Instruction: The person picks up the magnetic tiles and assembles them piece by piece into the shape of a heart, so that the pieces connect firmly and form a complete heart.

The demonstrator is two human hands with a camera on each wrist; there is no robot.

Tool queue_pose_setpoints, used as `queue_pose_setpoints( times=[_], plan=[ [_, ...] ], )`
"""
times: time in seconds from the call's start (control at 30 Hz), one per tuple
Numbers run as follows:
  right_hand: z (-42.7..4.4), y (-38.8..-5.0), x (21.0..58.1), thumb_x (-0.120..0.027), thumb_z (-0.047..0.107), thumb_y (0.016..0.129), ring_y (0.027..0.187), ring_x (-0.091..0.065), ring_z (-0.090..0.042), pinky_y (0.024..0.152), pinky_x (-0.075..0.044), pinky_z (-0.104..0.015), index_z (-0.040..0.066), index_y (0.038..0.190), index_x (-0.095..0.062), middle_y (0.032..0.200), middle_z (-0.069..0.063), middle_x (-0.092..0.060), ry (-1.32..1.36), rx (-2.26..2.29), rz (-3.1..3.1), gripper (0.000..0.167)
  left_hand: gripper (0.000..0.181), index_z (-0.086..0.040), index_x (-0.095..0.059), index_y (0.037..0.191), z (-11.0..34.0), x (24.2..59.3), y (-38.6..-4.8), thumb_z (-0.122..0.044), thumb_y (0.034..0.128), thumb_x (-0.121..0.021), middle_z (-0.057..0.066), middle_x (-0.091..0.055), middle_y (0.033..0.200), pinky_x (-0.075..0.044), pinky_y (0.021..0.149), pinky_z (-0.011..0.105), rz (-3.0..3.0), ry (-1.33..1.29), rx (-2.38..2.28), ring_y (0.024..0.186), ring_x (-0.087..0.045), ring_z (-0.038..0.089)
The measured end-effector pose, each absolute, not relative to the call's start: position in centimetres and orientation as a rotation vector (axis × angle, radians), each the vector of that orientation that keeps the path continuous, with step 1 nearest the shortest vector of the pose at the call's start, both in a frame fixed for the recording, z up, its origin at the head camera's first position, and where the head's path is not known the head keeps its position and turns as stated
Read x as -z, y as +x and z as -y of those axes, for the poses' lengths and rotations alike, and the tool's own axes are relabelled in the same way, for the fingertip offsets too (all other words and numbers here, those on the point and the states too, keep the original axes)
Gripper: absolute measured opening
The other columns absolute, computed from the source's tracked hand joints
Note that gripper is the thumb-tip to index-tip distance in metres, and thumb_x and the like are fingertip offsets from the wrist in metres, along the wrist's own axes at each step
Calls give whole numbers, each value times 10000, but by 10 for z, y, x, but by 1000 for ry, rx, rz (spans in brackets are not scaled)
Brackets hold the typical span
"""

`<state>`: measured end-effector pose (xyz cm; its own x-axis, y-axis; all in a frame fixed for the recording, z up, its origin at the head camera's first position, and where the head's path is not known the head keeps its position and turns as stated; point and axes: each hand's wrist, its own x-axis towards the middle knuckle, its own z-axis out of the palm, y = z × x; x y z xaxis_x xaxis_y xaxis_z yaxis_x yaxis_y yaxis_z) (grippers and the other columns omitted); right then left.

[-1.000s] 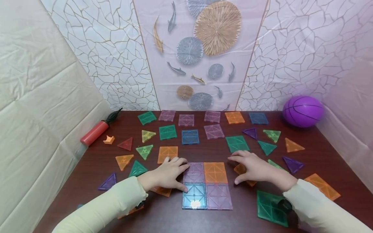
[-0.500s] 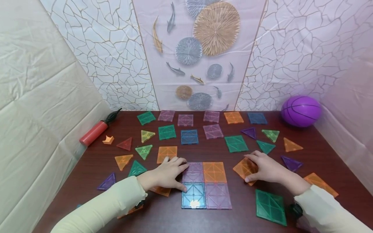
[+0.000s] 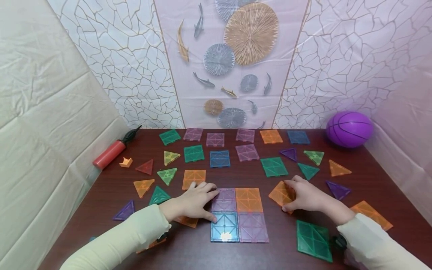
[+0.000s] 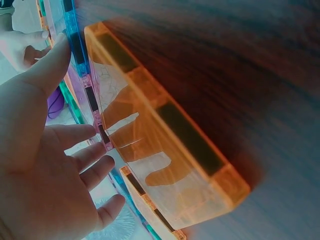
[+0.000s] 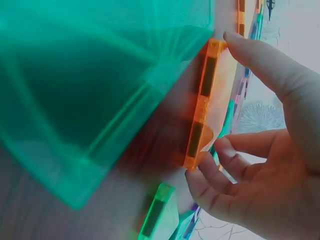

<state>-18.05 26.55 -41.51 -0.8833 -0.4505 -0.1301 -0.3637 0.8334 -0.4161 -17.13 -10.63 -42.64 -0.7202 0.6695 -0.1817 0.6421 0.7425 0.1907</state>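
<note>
Four translucent square magnetic tiles lie edge to edge as a larger square in the head view: a pink tile (image 3: 225,198) and an orange tile (image 3: 250,200) behind, a blue tile (image 3: 223,222) and another pink tile (image 3: 253,227) in front. My left hand (image 3: 191,200) rests along the block's left side, thumb at the blue tile, fingertips at the pink one, fingers extended. To the right, my right hand (image 3: 308,195) grips a loose orange square tile (image 3: 278,193) by its edges. The right wrist view shows this orange tile (image 5: 204,102) between thumb and fingers.
An orange tile (image 3: 187,221) lies partly under the left hand; a green square (image 3: 314,240) is near the right wrist. Several loose squares and triangles spread around. A red pump (image 3: 109,153), an orange crown-shaped piece (image 3: 126,162) and a purple ball (image 3: 349,129) stand further back.
My right hand has moved slightly right and closed on the loose orange tile, which has shifted slightly left since half a second ago. The left hand has stayed at the block.
</note>
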Motion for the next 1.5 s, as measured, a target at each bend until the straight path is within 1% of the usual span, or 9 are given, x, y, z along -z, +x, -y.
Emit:
queue_pose_setpoints(
  times=[0.2,0.4,0.57,0.7,0.83,1.0,1.1,1.23,1.5],
  plan=[
    [-261,-183,417,-878,435,606,845,-446,-186,692,-434,-297,-143,1294,-496,997,-103,-509,-627,560,-2786,976,882,-119,-439,1453,107,427,-171,-640,780,-672,38,-399,1458,-293,948,441,-2704,1037,-178,1281,-369,181],
    [-256,-185,417,-906,391,541,868,-454,-228,712,-447,-343,-55,1249,-525,995,-116,-492,-635,621,-2811,920,882,-124,-437,1455,107,427,-171,-641,780,-672,34,-398,1459,-293,953,439,-2700,1037,-186,1280,-367,178],
    [-251,-187,412,-899,304,629,918,-518,-259,787,-510,-462,-1,1312,-428,1121,-182,-503,-614,691,-2744,884,887,-129,-426,1462,108,429,-173,-650,783,-660,31,-391,1465,-293,948,435,-2703,1046,-178,1281,-364,175],
    [-248,-190,410,-851,185,722,945,-570,-262,826,-512,-502,-21,1320,-425,1120,-162,-604,-636,718,-2725,762,891,-128,-424,1463,108,430,-173,-654,783,-657,30,-391,1465,-293,943,431,-2703,1051,-179,1277,-366,175],
    [-246,-194,408,-778,104,799,908,-601,-242,803,-530,-462,-77,1278,-512,1056,-145,-657,-627,724,-2762,577,887,-122,-425,1462,108,429,-172,-647,787,-658,32,-391,1466,-291,942,429,-2701,1053,-183,1270,-369,175],
    [-242,-200,399,-710,29,846,811,-591,-192,720,-537,-386,-70,1197,-596,978,-111,-672,-673,727,-2797,382,864,-113,-439,1453,109,426,-171,-625,794,-667,45,-398,1462,-293,944,442,-2701,1061,-201,1270,-373,187],
    [-239,-204,396,-678,2,865,856,-630,-245,744,-543,-413,-67,1194,-605,1026,-161,-676,-729,728,-2829,344,859,-117,-444,1451,109,426,-171,-625,795,-666,47,-401,1460,-295,944,442,-2704,1063,-200,1274,-373,190],
    [-232,-211,393,-663,1,879,989,-639,-335,821,-530,-478,-56,1210,-609,1137,-219,-657,-751,733,-2889,341,864,-128,-432,1459,110,428,-171,-632,796,-661,38,-393,1468,-293,954,442,-2706,1058,-192,1283,-367,183],
    [-211,-223,394,-670,1,876,1004,-645,-342,833,-525,-485,-39,1196,-633,1146,-218,-662,-798,784,-2962,325,872,-136,-434,1458,109,429,-173,-649,789,-654,27,-395,1461,-292,942,429,-2707,1064,-187,1272,-369,174]
  ],
)
